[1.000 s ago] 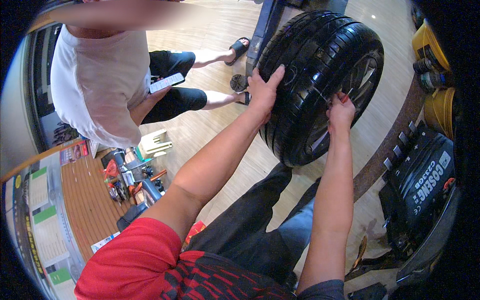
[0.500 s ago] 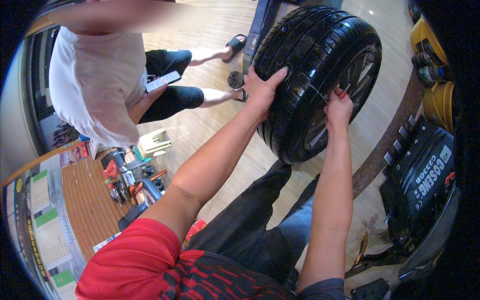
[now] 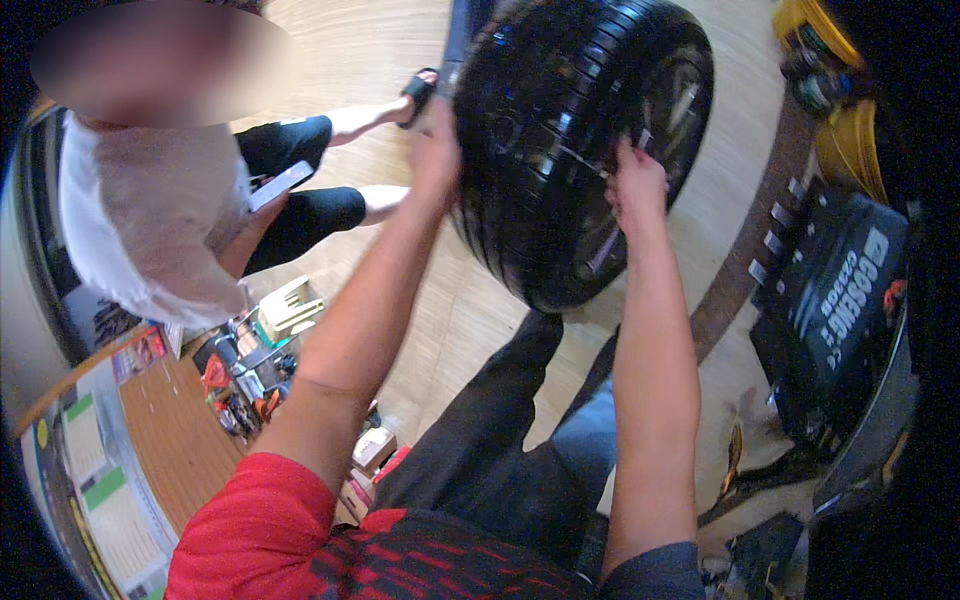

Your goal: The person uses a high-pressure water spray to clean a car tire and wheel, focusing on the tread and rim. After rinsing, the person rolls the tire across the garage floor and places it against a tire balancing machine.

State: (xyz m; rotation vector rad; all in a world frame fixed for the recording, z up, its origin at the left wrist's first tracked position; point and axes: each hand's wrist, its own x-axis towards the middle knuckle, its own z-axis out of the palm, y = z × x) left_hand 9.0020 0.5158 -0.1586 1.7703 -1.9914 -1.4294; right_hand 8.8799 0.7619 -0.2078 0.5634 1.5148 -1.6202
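Observation:
A black tyre (image 3: 540,130) on a spoked wheel stands in front of me, its tread toward my left and its rim (image 3: 675,110) toward my right. My left hand (image 3: 435,160) is at the left side of the tread; its fingers are smeared by motion, so whether it touches the rubber is unclear. Beside the sidewall, my right hand (image 3: 637,185) is closed around a small tool, largely hidden by the fingers. The earlier frame shows its red handle and thin shaft. A thin pale bit pokes out between the hand and the tread.
At left a person in a white shirt (image 3: 150,210) holds a phone (image 3: 280,187). Below them are a wooden counter (image 3: 180,430) and a pile of tools (image 3: 245,365). A dark machine (image 3: 835,290) and yellow containers (image 3: 850,150) stand at right. A blue-grey post (image 3: 465,40) rises behind the tyre.
The view has shifted, so the tyre sits further left and higher. My left hand has moved off the middle of the tread to its left edge. My right hand remains closed by the rim.

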